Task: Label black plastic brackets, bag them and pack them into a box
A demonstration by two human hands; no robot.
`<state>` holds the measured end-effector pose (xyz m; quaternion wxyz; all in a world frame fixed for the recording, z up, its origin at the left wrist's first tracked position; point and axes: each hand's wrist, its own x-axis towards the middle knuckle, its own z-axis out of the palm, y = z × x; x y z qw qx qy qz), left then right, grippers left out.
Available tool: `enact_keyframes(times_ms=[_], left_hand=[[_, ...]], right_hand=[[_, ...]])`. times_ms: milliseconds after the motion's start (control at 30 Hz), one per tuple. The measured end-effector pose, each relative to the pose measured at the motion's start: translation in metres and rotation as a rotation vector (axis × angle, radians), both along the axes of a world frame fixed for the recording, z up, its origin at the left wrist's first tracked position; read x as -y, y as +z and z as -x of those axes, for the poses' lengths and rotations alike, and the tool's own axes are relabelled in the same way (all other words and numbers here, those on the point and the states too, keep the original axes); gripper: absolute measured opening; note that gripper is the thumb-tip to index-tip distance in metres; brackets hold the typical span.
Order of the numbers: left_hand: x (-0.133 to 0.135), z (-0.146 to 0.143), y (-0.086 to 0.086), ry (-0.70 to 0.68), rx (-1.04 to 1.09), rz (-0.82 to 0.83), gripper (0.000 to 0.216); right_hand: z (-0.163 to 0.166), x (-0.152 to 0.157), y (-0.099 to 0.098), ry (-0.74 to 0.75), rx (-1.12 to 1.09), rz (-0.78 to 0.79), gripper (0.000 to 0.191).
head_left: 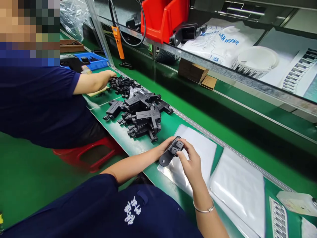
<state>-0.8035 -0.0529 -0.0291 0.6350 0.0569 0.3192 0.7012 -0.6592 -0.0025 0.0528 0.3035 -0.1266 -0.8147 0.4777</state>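
Note:
Both my hands hold one black plastic part [170, 152] just above a stack of clear plastic bags [198, 148] on the green bench. My left hand [166, 144] grips the part from the left side. My right hand [190, 162], with a thin bracelet on its wrist, pinches the part's upper end with fingers and thumb. A pile of the same black parts [141, 114] lies to the left, a short reach away.
A co-worker in a dark blue shirt sits at the left on a red stool [84, 153], a hand [109, 75] on smaller black parts. A second bag stack [239, 188], label strips [278, 218], a red bin [163, 16] and a blue tray [95, 61] are nearby.

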Motion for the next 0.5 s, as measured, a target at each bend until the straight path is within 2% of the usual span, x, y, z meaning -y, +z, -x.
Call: enact_keyframes(times_ms=[200, 333, 400, 467, 500], left_hand=[[0.002, 0.001, 0.001, -0.101, -0.172, 0.002, 0.043], [0.006, -0.006, 0.005, -0.062, -0.242, 0.014, 0.044], [0.018, -0.011, 0.019, 0.075, -0.369, -0.039, 0.046], [0.037, -0.014, 0.042, 0.199, -0.606, -0.151, 0.05], [0.047, -0.015, 0.055, 0.208, -0.759, -0.217, 0.054]], right_hand=[[0.0, 0.003, 0.014, -0.025, -0.026, -0.17, 0.026], [-0.003, 0.007, 0.018, -0.096, -0.093, -0.112, 0.023], [-0.007, 0.007, 0.02, -0.121, -0.121, -0.087, 0.023], [-0.011, 0.008, 0.023, -0.112, -0.125, -0.107, 0.023], [-0.013, 0.008, 0.024, -0.094, -0.118, -0.131, 0.023]])
